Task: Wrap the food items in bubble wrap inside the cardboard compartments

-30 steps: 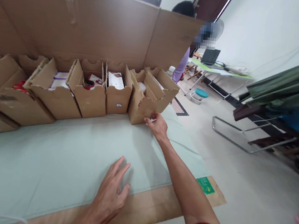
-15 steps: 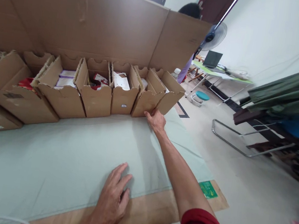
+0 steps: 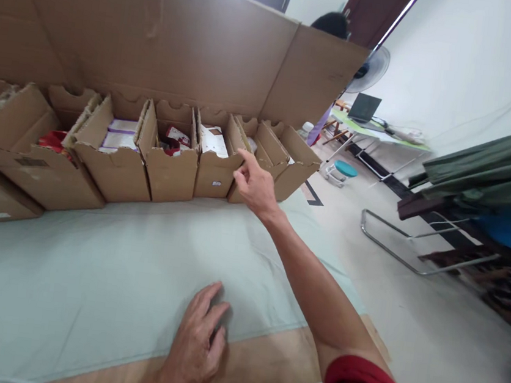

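Observation:
A row of several open cardboard bins (image 3: 172, 173) stands at the back of the table on a pale green sheet (image 3: 104, 260). My right hand (image 3: 254, 185) hovers in front of the two rightmost bins (image 3: 286, 164), lifted off the sheet, forefinger stretched out and the other fingers loosely curled, holding nothing. My left hand (image 3: 196, 344) lies flat on the sheet near the table's front edge, fingers apart, empty. The bins hold white packets and red items.
A tall cardboard wall (image 3: 162, 39) rises behind the bins. Another person's head shows over its right end. To the right are a fan, a green folding table (image 3: 377, 131) with a laptop, a stool and a metal frame on the floor.
My right hand has let go of the rightmost bin's base and risen in front of it. The bin stands closer in line with the others. My left hand has barely shifted.

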